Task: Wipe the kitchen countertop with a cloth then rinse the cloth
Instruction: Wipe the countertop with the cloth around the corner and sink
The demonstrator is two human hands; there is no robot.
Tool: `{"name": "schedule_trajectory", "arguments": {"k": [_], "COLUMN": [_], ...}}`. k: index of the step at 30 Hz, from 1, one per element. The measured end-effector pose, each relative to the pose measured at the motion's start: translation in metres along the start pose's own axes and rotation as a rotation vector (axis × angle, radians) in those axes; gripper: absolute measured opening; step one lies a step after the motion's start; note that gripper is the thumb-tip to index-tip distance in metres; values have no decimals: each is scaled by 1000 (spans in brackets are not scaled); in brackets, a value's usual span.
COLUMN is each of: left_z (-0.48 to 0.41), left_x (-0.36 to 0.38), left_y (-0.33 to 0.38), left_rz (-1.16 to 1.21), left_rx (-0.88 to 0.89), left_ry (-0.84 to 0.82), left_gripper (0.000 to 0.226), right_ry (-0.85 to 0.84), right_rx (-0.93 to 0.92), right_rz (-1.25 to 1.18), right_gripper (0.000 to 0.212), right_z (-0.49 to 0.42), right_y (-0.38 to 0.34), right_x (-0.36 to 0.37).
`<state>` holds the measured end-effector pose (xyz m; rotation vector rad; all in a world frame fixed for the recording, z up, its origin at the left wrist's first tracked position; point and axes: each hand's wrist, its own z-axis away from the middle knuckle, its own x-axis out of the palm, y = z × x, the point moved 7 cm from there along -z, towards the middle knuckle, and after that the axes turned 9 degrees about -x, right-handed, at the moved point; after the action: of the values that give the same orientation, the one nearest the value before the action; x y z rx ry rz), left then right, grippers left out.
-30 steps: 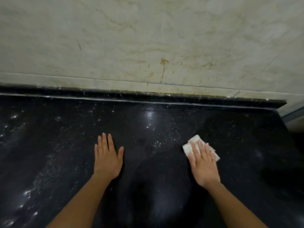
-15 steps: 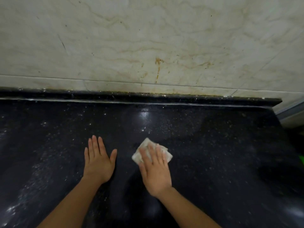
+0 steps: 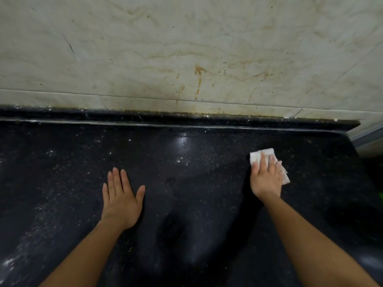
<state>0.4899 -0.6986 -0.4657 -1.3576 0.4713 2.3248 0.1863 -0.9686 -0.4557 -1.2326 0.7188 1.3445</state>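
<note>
1. Head view: a black speckled countertop (image 3: 186, 204) is seen from above, with both bare forearms reaching forward across it.
2. The left hand (image 3: 121, 200) is laid flat on the countertop, palm down, fingers extended and held together, thumb spread to the side. Nothing is held by it.
3. The right hand (image 3: 267, 179) is pressed palm down on a white cloth (image 3: 262, 155), fingers extended over it. The cloth is pinned against the surface under the flat hand rather than gripped in a fist.
4. The cloth is folded or bunched. One part is seen ahead of the right fingertips, and another edge is seen past the outer side of that hand. The rest is hidden under the palm.
5. The two hands are set well apart, the right hand placed farther forward than the left.
6. Pale specks and a bright reflection are seen on the countertop ahead of and between the hands. More specks are spread to the outside of the left hand.
7. Beyond both hands a raised black back edge (image 3: 186, 118) is met by a pale marbled wall (image 3: 145, 48). A brown drip stain (image 3: 198, 79) is seen on the wall, ahead of the gap between the hands.
8. No containers are seen in this view.
</note>
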Motion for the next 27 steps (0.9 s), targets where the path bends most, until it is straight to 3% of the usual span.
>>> {"name": "schedule_trajectory", "arguments": {"k": [3,5,9,14,16,19,22,25,27], "left_z": [1,0,1,3,4,5,4,2,2], "left_x": [-1,-2,0,-3,-4,-4,-3,-2,-2], "left_y": [1,1,2,3,4,3,3,3,4], "left_rz": [-10,-23,-43,-43,-38,-33,-33,-33,-36], "left_rx": [0,-4,-18,-31,-27,-20,-21,-20,-19], "left_ry": [-25,-56,-114,-139,-143,-139,-145,-139,-137], "left_gripper": [74,74,75,74,74,74,74,74,74], "right_ry": [18,-30,-127,-218,-145,-9,-12,8,10], "right_rx": [27,-136,-637,-963,-848,-529,-183,90,168], "right_rz": [-5,42,107,142,155,203,127,-14,-35], "right_gripper": [54,54,66,58,60,57,56,56,55], "right_z": [0,14,70,71,40,-7,-32,-45,-48], "right_y": [-38,-81,-164,-154,-125,-60,-1,8,-14], "right_x": [14,33,66,55,42,18,-4,-16,-11]}}
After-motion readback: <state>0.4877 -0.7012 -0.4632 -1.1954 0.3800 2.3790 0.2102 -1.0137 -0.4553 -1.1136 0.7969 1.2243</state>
